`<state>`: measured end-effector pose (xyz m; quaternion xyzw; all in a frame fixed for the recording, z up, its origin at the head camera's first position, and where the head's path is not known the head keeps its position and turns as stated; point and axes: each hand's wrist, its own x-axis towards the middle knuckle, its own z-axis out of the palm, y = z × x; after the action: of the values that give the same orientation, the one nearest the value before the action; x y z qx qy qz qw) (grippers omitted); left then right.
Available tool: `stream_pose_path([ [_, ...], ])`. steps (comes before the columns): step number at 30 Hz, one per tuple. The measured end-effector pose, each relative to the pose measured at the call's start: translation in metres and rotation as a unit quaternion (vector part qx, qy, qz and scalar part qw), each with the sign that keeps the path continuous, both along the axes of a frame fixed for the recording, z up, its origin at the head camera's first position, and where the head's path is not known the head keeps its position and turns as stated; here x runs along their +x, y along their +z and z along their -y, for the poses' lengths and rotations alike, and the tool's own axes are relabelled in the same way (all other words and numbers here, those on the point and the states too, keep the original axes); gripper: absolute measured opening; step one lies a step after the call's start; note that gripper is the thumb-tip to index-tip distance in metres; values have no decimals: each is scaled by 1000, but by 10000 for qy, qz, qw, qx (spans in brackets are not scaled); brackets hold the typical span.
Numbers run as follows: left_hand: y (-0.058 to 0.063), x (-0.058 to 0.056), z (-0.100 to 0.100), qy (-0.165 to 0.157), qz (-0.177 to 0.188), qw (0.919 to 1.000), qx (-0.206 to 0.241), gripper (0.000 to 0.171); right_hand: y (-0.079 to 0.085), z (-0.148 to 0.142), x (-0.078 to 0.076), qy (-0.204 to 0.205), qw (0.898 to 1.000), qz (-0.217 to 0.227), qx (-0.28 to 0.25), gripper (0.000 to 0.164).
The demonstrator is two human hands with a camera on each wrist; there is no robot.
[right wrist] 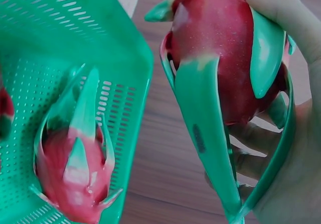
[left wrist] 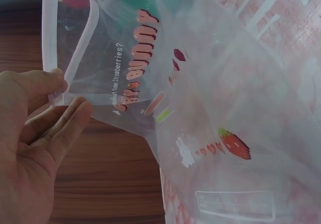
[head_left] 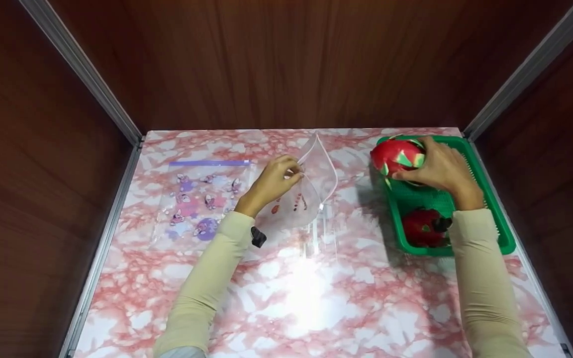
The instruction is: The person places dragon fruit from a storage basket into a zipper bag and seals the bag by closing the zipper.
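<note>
My left hand [head_left: 274, 180] pinches the rim of a clear zip bag [left wrist: 165, 118] between thumb and fingers, and the bag's white-edged mouth gapes toward the right. Strawberry and bunny prints show on its side. In my right hand [head_left: 443, 166] is a red dragon fruit [head_left: 397, 155] with green scales, held above the far left part of a green basket [head_left: 503, 238]. The right wrist view shows the fingers curled round this fruit [right wrist: 220, 63]. Another dragon fruit [right wrist: 75, 176] lies in the basket, also visible as a red fruit [head_left: 422, 227] near its front.
A second clear bag [head_left: 202, 204] with a purple zip strip and cartoon prints lies flat on the left. The pink-and-white marbled table [head_left: 266, 308] is bounded by brown wood-look panels [head_left: 286, 64] at the back and both sides.
</note>
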<state>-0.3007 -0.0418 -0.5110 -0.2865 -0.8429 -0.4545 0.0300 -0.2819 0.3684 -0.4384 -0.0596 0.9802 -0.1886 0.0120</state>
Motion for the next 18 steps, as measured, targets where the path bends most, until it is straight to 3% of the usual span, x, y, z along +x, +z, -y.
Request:
stream_pose_path([
  [18, 0, -1, -3, -1, -58, 10000, -9, 13, -1, 26, 1, 221, 9990, -353, -139, 103],
])
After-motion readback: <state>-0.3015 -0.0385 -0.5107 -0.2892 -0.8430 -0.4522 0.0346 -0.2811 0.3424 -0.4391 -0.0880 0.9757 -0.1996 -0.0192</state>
